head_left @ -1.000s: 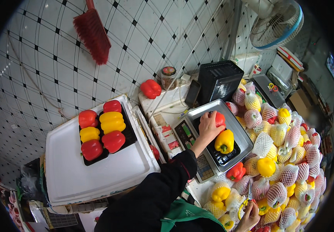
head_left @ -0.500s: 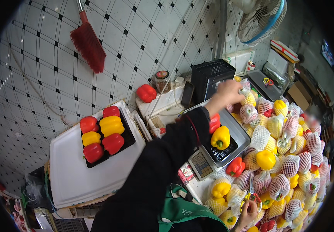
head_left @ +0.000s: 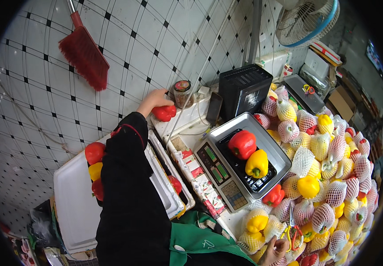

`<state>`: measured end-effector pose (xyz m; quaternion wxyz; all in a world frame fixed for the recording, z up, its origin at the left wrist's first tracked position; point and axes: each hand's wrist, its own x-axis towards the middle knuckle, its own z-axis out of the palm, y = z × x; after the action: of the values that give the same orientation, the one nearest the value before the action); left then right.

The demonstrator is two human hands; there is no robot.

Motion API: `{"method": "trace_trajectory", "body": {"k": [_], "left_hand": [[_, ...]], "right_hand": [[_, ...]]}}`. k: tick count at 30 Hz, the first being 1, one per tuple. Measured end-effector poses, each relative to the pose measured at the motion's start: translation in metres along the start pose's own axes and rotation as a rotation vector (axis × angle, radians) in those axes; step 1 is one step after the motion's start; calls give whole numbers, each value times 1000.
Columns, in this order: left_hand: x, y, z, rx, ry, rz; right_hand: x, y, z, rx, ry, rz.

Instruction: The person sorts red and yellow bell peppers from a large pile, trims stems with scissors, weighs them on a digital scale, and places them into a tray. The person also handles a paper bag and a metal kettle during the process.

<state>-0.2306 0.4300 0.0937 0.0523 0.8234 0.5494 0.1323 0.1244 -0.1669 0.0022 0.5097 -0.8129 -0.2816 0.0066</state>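
My left hand reaches to the far side, its fingers curved over a red bell pepper on a white foam surface. Low at the right, my right hand has curled fingers beside the handles of red-and-yellow scissors; whether it grips anything is unclear. A black tray on the digital scale holds a red bell pepper and a yellow bell pepper. Another red bell pepper lies against the scale's near edge.
Net-wrapped peppers are heaped at right. At left, a white foam lid carries peppers, partly hidden by my left arm. A glass jar, phone and black box stand beyond the scale; a fan hangs behind.
My left hand has swung from the net-wrapped peppers beyond the scale leftward to the red bell pepper by the jar. Its arm now covers part of the left-hand peppers. My right hand shifted slightly left.
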Motion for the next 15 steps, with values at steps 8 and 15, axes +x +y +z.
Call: {"method": "trace_trajectory", "body": {"k": [8, 15], "left_hand": [[-29, 16, 25, 107, -106, -175], [-25, 3, 25, 106, 49, -141]], "right_hand": [[8, -62, 20, -227, -156, 29], [3, -36, 34, -22, -158, 4]]}}
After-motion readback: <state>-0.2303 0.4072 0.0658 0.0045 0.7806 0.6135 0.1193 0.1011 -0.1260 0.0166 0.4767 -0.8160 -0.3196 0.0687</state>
